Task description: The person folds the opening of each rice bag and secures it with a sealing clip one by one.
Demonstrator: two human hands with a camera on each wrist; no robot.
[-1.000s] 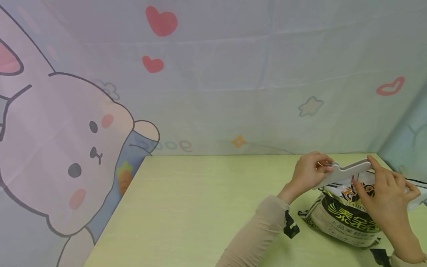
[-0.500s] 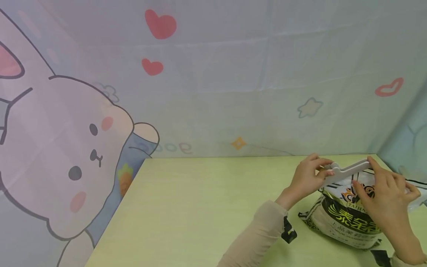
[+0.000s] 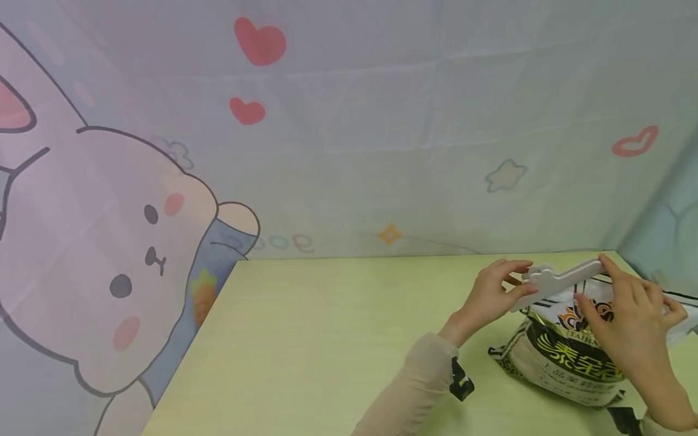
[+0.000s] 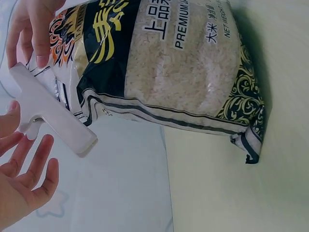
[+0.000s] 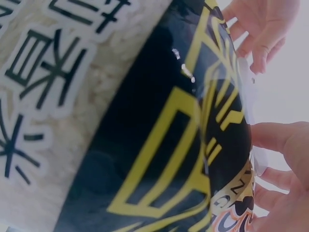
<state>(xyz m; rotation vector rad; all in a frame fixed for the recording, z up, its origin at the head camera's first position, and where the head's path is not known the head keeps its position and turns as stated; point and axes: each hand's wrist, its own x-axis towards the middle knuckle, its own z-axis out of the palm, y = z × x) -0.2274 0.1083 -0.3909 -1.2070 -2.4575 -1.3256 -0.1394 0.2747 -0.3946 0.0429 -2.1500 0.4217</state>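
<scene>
A bag of rice (image 3: 567, 363) with a black and gold label stands on the right of the table. Across its white upper part lies a white bag clip (image 3: 572, 277), also seen whole in the left wrist view. My left hand (image 3: 493, 290) is at the clip's left, knobbed end, thumb and fingers spread apart around it and loosely touching. My right hand (image 3: 635, 315) grips the bag's top, thumb on the printed front, index fingertip at the clip's right end. Its other fingers are partly hidden. In the right wrist view the bag (image 5: 159, 121) covers most of the clip.
The pale yellow-green table (image 3: 305, 339) extends to the left of the bag. A cloth backdrop (image 3: 349, 121) with a rabbit and hearts hangs behind it. The bag's white top flap (image 3: 684, 312) sticks out beyond my right hand.
My left thumb and fingers have spread from their pinch on the clip's end, and the hand has drawn slightly left. My right hand and the bag have stayed put.
</scene>
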